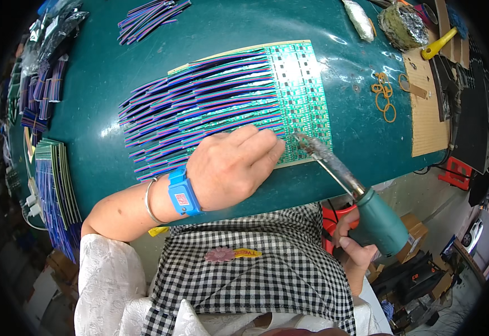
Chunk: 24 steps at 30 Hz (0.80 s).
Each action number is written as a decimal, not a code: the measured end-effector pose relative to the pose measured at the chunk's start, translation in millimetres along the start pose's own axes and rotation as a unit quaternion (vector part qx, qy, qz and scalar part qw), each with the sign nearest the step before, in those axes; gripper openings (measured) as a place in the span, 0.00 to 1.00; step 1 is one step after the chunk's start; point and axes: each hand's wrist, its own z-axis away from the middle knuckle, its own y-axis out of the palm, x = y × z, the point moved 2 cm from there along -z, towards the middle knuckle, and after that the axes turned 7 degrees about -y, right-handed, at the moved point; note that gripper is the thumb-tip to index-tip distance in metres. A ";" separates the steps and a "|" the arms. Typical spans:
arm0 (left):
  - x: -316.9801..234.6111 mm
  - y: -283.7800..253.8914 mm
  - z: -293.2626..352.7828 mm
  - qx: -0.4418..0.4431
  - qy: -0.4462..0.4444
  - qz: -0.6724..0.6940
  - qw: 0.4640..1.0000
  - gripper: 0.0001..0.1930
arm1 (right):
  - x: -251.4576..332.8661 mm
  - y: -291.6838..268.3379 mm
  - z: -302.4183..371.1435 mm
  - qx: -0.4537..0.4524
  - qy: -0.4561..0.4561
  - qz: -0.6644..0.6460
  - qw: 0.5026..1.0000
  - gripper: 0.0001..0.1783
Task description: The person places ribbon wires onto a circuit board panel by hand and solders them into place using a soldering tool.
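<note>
A green circuit board panel (pixel 299 95) lies on the table, with rows of multicoloured ribbon cables (pixel 199 103) running left from it. My left hand (pixel 230 162), wearing a blue wrist strap (pixel 181 192), is closed over the panel's near edge. Its fingers are pinched at the end of a ribbon cable; the fingertips are partly hidden. My right hand (pixel 353 238) is wrapped round the green handle of a soldering gun (pixel 376 215). The gun's metal tip reaches the board just right of my left fingers; whether it touches cannot be told.
More ribbon cables (pixel 149 19) lie at the far left. A stack of wired boards (pixel 56 179) and bundled cables (pixel 42 92) sit along the left edge. Rubber bands (pixel 384 95), cardboard (pixel 426 123), a yellow-handled tool (pixel 439 45) and a tape roll (pixel 402 25) lie on the right.
</note>
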 end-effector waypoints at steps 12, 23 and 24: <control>-0.5 -1.0 0.2 0.000 -0.003 0.002 1.000 0.19 | 7.0 7.0 -6.8 -0.040 -0.029 -0.078 0.996 0.32; -1.0 -1.7 -0.1 0.008 -0.011 0.001 1.000 0.19 | -8.1 -10.0 3.8 0.006 0.017 -0.020 1.000 0.35; -0.7 -0.5 -0.1 0.003 -0.010 0.005 1.000 0.19 | -6.3 -6.9 3.1 0.005 0.017 -0.020 1.000 0.35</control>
